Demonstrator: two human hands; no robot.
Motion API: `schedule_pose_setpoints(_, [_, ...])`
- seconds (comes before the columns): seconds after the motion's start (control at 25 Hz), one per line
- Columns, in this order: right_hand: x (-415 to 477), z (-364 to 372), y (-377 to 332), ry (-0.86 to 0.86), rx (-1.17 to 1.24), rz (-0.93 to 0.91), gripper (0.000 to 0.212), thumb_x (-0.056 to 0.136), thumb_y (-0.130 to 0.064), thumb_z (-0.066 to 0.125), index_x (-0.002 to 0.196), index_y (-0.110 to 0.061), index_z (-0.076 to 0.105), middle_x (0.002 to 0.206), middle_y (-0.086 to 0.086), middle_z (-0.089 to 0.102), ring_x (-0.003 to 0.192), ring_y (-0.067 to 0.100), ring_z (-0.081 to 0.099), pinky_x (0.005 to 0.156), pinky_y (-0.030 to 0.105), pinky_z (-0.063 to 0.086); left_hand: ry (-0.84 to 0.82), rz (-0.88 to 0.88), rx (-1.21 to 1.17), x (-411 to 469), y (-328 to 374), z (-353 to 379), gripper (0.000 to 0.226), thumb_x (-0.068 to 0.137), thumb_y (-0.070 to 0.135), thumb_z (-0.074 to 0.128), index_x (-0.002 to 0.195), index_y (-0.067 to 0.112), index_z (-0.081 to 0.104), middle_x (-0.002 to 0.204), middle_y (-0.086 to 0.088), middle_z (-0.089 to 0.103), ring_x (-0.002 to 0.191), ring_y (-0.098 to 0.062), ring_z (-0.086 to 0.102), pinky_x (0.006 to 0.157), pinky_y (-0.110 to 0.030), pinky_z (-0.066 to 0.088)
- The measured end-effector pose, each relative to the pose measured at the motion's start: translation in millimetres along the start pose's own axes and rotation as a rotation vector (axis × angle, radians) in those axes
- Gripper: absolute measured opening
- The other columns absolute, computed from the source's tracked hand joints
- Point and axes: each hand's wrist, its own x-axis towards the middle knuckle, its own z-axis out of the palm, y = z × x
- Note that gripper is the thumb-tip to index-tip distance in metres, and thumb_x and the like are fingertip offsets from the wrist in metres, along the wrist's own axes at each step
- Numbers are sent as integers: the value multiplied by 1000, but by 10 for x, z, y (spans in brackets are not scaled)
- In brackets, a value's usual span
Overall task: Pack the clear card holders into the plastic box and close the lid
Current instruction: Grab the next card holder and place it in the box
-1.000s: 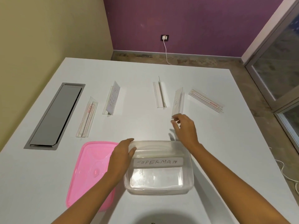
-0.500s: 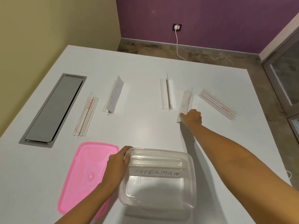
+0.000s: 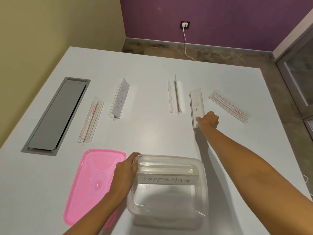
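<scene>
Right hand (image 3: 208, 122) clamped on near end of "DOG" card holder (image 3: 196, 106); left hand (image 3: 124, 172) gripping plastic box (image 3: 202, 192) rim.

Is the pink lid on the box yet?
No, the pink lid lies flat on the table left of the open box.

Left hand (image 3: 125, 170): forearm entering from bottom edge, fingers curled over a rim, gripping | Right hand (image 3: 208, 120): arm stretched far forward, knuckles up, fingers (image 3: 198, 118) pinched closed on a thin clear piece
</scene>
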Motion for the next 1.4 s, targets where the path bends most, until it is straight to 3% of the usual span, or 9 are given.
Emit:
schedule_pose_setpoints(0.24, [-62,-204,200,5,122,135,25,76,-7,76,96,5,67,102,22,70,91,37,69,77,39,57,13,33,3,-8,-2,3,24,98,21,43,109,29,63,71,9,68,63,-1,61,53,-15,42])
schedule_pose_setpoints(0.52, [-364,-178,551,9,-87,-174,19,77,1,68,95,3,63,95,21,66,85,38,64,66,34,50,17,55,-5,-31,19,-16,24,98,22,43,107,30,63,69,22,61,63,8,58,49,-6,41])
schedule_pose_setpoints(0.72, [-465,-148,599,-93,-313,-249,55,69,-21,82,110,2,53,110,20,59,103,38,59,79,42,53,15,55,7,-21,11,-12,23,98,21,43,108,28,62,70,18,62,64,6,58,50,-6,38])
schedule_pose_setpoints(0.84, [-458,-111,625,-116,-369,-262,61,68,-22,83,113,2,49,116,22,56,108,38,56,85,44,53,27,65,8,-19,13,-8,23,98,22,42,107,27,63,68,18,62,63,6,58,51,-6,37])
schedule_pose_setpoints(1.0, [-429,-131,614,-196,-396,-82,68,67,-20,82,119,1,44,120,20,52,111,36,54,89,40,51,32,70,11,-17,1,3,23,98,20,42,106,27,63,66,21,60,62,6,58,51,-8,37])
schedule_pose_setpoints(1.12, [-439,-190,673,-220,-287,-72,60,70,-9,78,120,2,46,123,21,51,107,36,58,87,39,54,25,66,-3,-18,2,1,23,98,21,42,107,27,63,67,19,60,64,4,58,52,-12,39])
schedule_pose_setpoints(1.28, [-599,-405,699,-168,-80,-203,38,74,-10,79,101,-2,53,107,17,55,97,33,61,69,28,52,28,54,2,-17,2,-3,23,98,24,42,107,27,63,66,20,59,63,5,57,51,-11,38])
schedule_pose_setpoints(1.32, [-689,-479,688,-152,-21,-272,34,75,-11,78,98,-8,52,102,13,50,93,28,57,68,25,47,29,49,6,-23,6,-11,23,99,24,42,108,27,63,66,20,59,62,5,57,51,-11,37])
schedule_pose_setpoints(1.4, [-932,-629,647,-140,101,-425,43,76,-9,77,113,-14,55,107,3,45,96,17,49,81,23,40,28,49,-16,-20,3,-23,23,98,26,43,108,28,64,69,20,61,65,3,59,53,-11,38])
